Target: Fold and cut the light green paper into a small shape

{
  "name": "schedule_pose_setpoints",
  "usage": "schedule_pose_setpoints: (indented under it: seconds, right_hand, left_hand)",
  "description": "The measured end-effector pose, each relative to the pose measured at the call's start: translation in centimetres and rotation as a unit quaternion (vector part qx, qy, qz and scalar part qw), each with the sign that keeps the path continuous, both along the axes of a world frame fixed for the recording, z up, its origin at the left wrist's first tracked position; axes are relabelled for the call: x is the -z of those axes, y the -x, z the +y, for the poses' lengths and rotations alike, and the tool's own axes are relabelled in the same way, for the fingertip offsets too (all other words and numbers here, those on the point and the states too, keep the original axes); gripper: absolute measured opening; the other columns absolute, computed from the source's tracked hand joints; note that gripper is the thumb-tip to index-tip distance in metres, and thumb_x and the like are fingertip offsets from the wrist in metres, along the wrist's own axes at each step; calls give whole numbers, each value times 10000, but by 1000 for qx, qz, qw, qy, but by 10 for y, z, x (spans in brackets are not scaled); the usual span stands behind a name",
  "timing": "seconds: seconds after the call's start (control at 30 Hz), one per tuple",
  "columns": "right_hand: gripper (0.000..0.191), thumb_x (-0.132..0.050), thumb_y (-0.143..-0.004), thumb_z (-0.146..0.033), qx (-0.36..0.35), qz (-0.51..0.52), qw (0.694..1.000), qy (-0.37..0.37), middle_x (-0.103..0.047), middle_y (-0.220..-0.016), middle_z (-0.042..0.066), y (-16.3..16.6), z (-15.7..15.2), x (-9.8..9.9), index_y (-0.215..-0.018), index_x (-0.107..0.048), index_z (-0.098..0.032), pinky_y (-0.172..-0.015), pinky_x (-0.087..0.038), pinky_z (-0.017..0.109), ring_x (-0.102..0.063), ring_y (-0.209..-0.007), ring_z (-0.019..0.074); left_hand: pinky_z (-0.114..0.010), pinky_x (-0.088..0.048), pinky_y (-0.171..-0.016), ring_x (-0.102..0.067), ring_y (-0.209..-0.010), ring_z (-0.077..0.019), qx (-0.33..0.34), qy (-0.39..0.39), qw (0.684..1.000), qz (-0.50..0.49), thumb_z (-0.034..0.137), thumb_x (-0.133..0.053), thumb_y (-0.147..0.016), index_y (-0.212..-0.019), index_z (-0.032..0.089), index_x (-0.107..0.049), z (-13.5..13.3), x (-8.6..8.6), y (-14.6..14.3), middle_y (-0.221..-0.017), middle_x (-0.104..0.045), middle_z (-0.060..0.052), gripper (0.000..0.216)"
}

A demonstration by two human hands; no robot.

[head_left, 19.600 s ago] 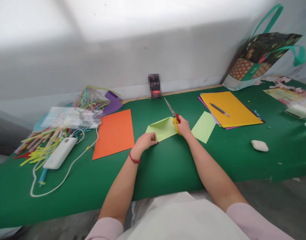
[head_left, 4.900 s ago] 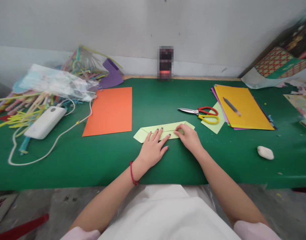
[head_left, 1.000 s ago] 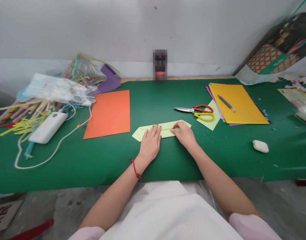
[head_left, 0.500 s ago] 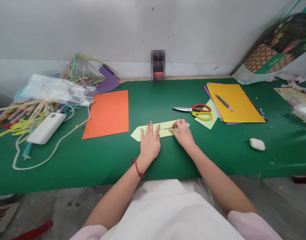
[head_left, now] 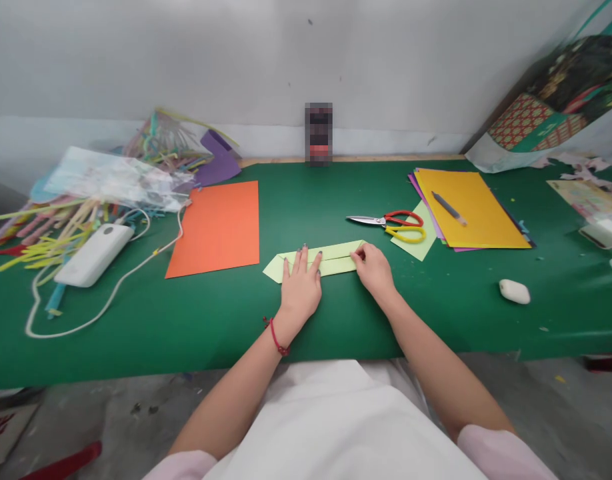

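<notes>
A strip of pale green paper [head_left: 336, 266], creased into long flaps, lies flat on a green tabletop [head_left: 306, 193] at the wearer's twelve o'clock, its length running from just before nine o'clock to just before three. The nine o'clock end tapers to a point, a lengthwise seam divides the flaps, and part of the middle is covered.

Light is soft and even. The bag [head_left: 539, 123] blurs toward the stretched edge; a dark object [head_left: 319, 133] is pixelated.
</notes>
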State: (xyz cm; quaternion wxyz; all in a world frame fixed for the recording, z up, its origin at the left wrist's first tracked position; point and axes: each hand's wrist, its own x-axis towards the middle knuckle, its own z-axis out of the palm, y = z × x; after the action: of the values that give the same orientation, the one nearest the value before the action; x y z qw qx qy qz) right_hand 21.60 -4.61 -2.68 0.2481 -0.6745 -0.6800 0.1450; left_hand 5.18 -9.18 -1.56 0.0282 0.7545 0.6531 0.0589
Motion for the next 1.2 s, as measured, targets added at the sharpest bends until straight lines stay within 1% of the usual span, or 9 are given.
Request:
schedule_pose_setpoints:
  seconds: [0.23,0.33,0.53,0.63,0.8,0.93,1.07,1.13,1.2]
  right_hand:
    - [120,-463,-914,-193,19,-117,993,0,-626,-905,97,11,-4,-2,-799,-496,-183,-681,-331,311,-550,-859,228]
    - [114,-456,-927,-201,21,-147,989,2,-628,-922,102,14,-4,-2,-826,-500,-173,-666,-310,307,-550,-871,230]
    - [111,-444,-932,-194,38,-139,990,9,-624,-911,90,15,-4,-2,-830,-484,-176,-650,-284,300,-548,-857,220]
    - [117,-441,-932,-193,31,-135,990,8,-625,-908,88,14,-4,-1,-825,-486,-178,-650,-288,301,-552,-853,219]
    - [133,-419,-933,-192,19,-139,990,-13,-617,-898,93,13,-4,3,-819,-489,-183,-646,-294,309,-545,-831,225]
    - [160,-392,-936,-200,5,-137,990,-35,-601,-882,100,10,-5,3,-823,-504,-185,-661,-314,319,-528,-821,231]
    - [128,-438,-907,-209,11,-166,984,-68,-587,-907,124,9,-8,-4,-845,-545,-174,-689,-331,340,-513,-836,254]
    - [117,-448,-890,-188,-7,-170,981,-88,-587,-909,126,12,-10,-6,-854,-557,-166,-709,-343,340,-514,-844,251]
    - [128,-440,-885,-176,-65,-159,980,-98,-593,-860,109,16,-12,-6,-837,-558,-162,-719,-356,319,-522,-818,228]
  left_hand:
    - [-530,-268,-1099,-318,-1380,-268,0,4,1000,-7,185,-335,-941,-1399,227,-426,1,-1,0,-1506,-302,-128,468]
    - [-529,-269,-1100,-330,-1374,-264,-4,2,1000,-12,180,-335,-940,-1392,234,-436,1,-2,0,-1502,-315,-121,466]
    - [-521,-281,-1096,-336,-1372,-259,-7,4,1000,-20,174,-332,-939,-1386,234,-444,1,-2,-1,-1498,-327,-117,465]
    - [-517,-273,-1100,-334,-1373,-258,-10,6,1000,-19,179,-328,-941,-1385,232,-446,1,-2,-1,-1499,-325,-118,462]
    - [-518,-236,-1119,-300,-1389,-259,-5,4,1000,-20,193,-321,-943,-1411,223,-408,0,-1,-1,-1518,-279,-109,476]
    - [-527,-225,-1121,-291,-1392,-268,-9,5,1000,-25,264,-335,-951,-1421,240,-388,0,1,-1,-1525,-264,-102,474]
    - [-529,-224,-1120,-293,-1391,-277,-11,7,1000,-22,337,-346,-954,-1420,248,-391,0,0,0,-1525,-270,-105,476]
    - [-531,-228,-1118,-298,-1388,-278,-9,10,1000,-19,340,-349,-954,-1418,251,-394,0,-1,0,-1523,-275,-105,475]
    - [-535,-230,-1116,-300,-1387,-280,-9,12,1000,-17,340,-356,-952,-1417,252,-395,0,-1,0,-1522,-277,-106,475]
